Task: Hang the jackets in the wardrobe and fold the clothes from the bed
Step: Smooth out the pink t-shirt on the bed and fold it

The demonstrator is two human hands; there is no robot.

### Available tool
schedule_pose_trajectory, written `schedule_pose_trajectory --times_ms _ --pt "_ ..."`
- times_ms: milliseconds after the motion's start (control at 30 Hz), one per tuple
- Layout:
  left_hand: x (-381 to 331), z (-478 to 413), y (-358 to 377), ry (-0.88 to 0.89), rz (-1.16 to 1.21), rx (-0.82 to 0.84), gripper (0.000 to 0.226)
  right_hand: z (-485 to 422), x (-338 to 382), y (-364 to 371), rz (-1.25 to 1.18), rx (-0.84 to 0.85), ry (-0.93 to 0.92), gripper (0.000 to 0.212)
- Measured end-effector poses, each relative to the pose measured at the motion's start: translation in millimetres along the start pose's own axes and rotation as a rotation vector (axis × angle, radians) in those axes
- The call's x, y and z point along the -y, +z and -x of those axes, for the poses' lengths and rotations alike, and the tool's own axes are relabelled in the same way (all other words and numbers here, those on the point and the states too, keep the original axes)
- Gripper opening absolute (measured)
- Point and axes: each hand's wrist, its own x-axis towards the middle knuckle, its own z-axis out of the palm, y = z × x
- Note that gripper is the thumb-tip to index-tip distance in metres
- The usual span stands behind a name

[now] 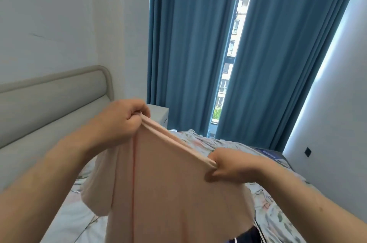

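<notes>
- fingers (137, 110) of the left hand (121, 121) and of the right hand (230, 165) are curled, pinching the doubled top edge of a pink t-shirt (174, 193) held up over the bed (224, 143).
- head view: the cloth hangs limp below that taut edge; it looks light, soft and floppy, so the edge's two ends seem the right hold.

No legible text, label or number anywhere
</notes>
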Motion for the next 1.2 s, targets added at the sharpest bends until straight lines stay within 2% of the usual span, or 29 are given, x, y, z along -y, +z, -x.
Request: schedule_pose_trajectory --times_ms 133,200,267,433,533,667,733,833,933,1067,1200 --pt "25.0 -16.4 -28.6 0.097 -0.391 0.0 0.017 11.2 -13.6 -30.9 0.008 -0.161 0.127 0.022" --pt "40.4 -20.8 -35.2 0.057 -0.596 0.099 0.015 19.1 -19.2 -50.4 -0.079 -0.303 0.168 0.024" --pt "53.1 -20.8 -36.5 -0.013 -0.678 0.211 0.016 25.8 -22.3 -67.9 -0.197 -0.431 0.188 0.028" --pt "64.8 -32.6 -27.7 -0.091 -0.524 0.201 0.014 29.6 -24.3 -92.8 -0.285 -0.581 0.187 0.027" --pt "63.3 -44.0 -13.9 -0.097 -0.352 0.194 0.025 29.8 -26.1 -99.9 -0.33 -0.683 0.183 0.027" --pt "60.3 -48.6 -3.5 -0.144 -0.189 0.294 0.039 32.7 -37.3 -108.5 -0.386 -0.773 0.193 0.031" --pt "60.7 -45.3 -0.2 -0.174 -0.146 0.398 0.033 35.4 -46.4 -109.9 -0.395 -0.776 0.213 0.036" --pt "68.6 -38.6 13.5 -0.134 -0.277 0.552 0.01 36.5 -63.2 -105.8 -0.358 -0.74 0.259 0.035" --pt "91.0 -38.3 28.2 -0.101 -0.368 0.517 0.007 32.2 -79.9 -100.4 -0.36 -0.745 0.284 0.033" --pt "134.2 -40.8 46.6 -0.241 -0.467 0.432 0.016 19.7 -103.2 -87.9 -0.388 -0.711 0.315 0.03" --pt "184.4 -39.3 78.7 -0.334 -0.548 0.419 0.022 -2.7 -123.0 -71.3 -0.446 -0.535 0.36 0.025"
